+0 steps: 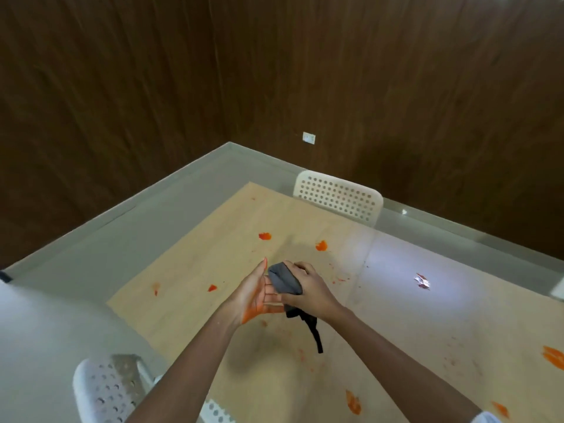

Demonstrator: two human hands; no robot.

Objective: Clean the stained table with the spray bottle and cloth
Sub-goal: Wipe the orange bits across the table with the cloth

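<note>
— Fingers first: how do they lie on the left hand?
— Straight and relaxed, palm turned inward, with orange smeared along the heel of the palm. That hand grips nothing; the cloth only rests against its fingers.
— And what does the cloth look like?
— Dark grey, bunched into a soft wad, with a thin black strip hanging down from the bundle below the wrist. It is held up above the table, between both hands.
— Who has hold of it?
— The right hand. Its fingers curl over the wad from the right and clamp it against the left palm.
— What about the table?
— Pale wood, spotted with orange stains: a faint one at the left edge, a small one just left of the hands, two brighter blobs beyond them, more near the bottom and at the right edge.
— Anything further right?
— A crumpled white and red scrap lies on the table, well apart from the hands. A white perforated chair stands at the far side, another at lower left.
</note>
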